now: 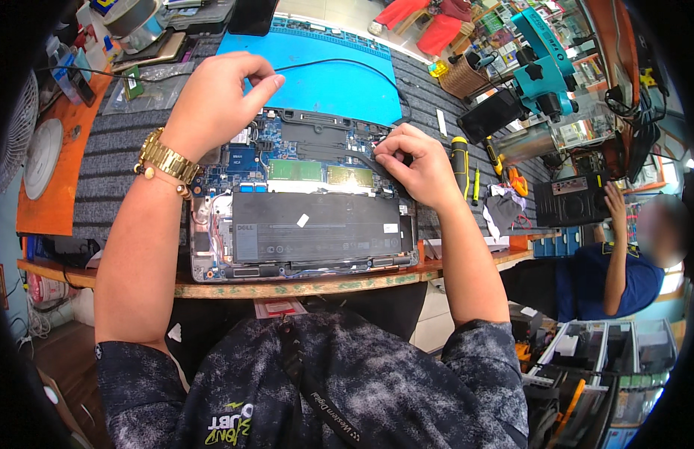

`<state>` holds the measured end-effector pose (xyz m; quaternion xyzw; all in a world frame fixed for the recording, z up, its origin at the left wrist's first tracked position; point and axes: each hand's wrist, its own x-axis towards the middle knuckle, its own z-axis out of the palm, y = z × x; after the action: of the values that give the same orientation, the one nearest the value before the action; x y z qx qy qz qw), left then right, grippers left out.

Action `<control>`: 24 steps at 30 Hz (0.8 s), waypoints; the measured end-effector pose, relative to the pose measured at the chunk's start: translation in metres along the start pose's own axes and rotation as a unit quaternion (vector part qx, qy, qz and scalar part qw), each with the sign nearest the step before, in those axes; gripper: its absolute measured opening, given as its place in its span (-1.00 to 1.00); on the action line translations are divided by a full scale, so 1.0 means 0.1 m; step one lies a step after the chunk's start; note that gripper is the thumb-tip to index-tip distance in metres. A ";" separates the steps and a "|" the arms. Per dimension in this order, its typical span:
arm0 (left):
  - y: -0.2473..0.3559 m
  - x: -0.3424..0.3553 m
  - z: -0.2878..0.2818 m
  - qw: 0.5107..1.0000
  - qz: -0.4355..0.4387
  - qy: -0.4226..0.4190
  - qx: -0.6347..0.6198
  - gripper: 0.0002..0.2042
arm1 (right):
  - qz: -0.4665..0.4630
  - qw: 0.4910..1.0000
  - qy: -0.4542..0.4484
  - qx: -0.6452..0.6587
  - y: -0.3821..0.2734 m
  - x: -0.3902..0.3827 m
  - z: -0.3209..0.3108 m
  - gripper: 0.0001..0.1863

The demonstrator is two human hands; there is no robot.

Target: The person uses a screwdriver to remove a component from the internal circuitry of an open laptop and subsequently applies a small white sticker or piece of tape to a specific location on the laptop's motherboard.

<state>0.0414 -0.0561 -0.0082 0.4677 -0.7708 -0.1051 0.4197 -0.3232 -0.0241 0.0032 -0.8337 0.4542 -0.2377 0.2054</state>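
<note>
An opened laptop (317, 233) lies in front of me with its inside facing up, showing a large black battery pack (324, 217), green memory modules (296, 170) and a blue circuit board (238, 162). My left hand (231, 86) is raised over its far left corner, thumb and forefinger drawn together; whatever is between them is too small to tell. A thin black cable (336, 61) passes behind that hand. At the laptop's right edge my right hand (414, 161) has its fingers pinched close to the board, and what they grip is hidden.
Beyond the laptop lies a blue work mat (317, 86) on a grey ribbed mat (93, 165). Screwdrivers (460, 161) lie on the right, near a teal microscope (538, 71). A bag with a green circuit board (131, 82) is on the left. Another person (624, 262) sits at right, touching a black box (571, 198).
</note>
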 end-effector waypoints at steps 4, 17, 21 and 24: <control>-0.07 -0.01 -0.02 0.999 -0.039 -0.013 -0.010 -0.66 | 0.004 0.999 -0.037 0.001 -0.01 0.07 -0.06 -0.91; -0.30 -0.02 0.17 0.969 -0.174 -0.026 -0.175 -0.52 | 0.008 1.000 -0.019 0.006 0.00 0.05 0.03 -0.88; -0.29 -0.01 0.18 0.966 -0.177 -0.022 -0.185 -0.52 | 0.024 0.999 -0.025 0.028 0.01 0.06 0.00 -0.89; -0.31 0.00 0.15 0.963 -0.187 -0.015 -0.192 -0.52 | 0.051 0.998 -0.030 0.033 0.01 0.10 -0.04 -0.90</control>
<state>0.0500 -0.0760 -0.0343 0.5124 -0.6411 -0.3350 0.4629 -0.3217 -0.0335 0.0083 -0.8089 0.4819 -0.2169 0.2577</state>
